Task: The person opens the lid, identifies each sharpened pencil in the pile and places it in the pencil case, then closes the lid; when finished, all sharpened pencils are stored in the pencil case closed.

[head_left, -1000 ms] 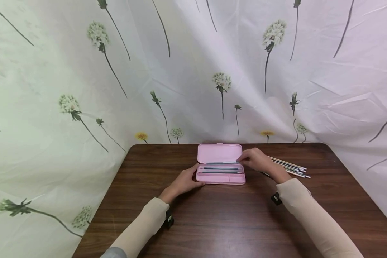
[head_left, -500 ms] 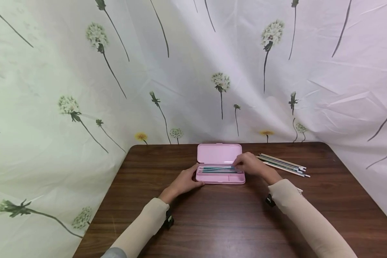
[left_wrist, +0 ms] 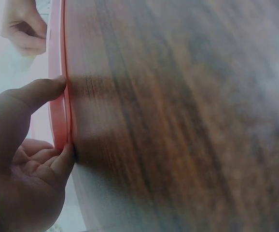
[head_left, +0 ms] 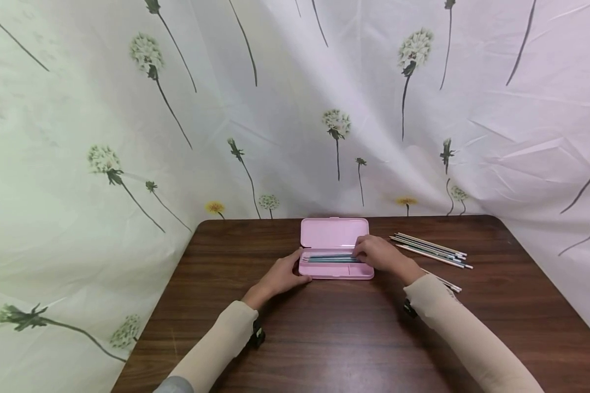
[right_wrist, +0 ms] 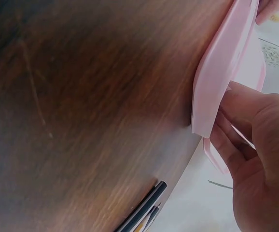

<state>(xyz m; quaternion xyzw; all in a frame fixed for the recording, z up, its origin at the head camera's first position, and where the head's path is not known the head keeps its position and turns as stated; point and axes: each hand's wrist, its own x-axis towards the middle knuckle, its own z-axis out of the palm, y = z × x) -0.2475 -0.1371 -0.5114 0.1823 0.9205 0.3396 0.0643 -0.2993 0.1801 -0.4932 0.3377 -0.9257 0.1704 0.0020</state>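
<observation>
A thin, shiny pink plastic pencil case (head_left: 324,270) sits by the middle of the back edge of the brown wood table (head_left: 334,338). Its pink lid (head_left: 334,232) is tipped back toward that edge. The person's left hand (head_left: 280,275) grips the case's left end, thumb at the front and fingers round the back corner. Slim blue-green pencils (head_left: 328,258) lie side by side in the case's long back slot. The person's right hand (head_left: 379,253) dips its bent fingers into the right end of that slot, at the pencil ends. I can't tell if they pinch a pencil. More thin pencils, pale and dark, lie in a loose bunch (head_left: 430,249) toward the table's back right corner. A few pale sticks (head_left: 447,282) poke out beside the right cream sleeve (head_left: 464,327). A white cloth with dandelions (head_left: 295,98) hangs behind the table.
</observation>
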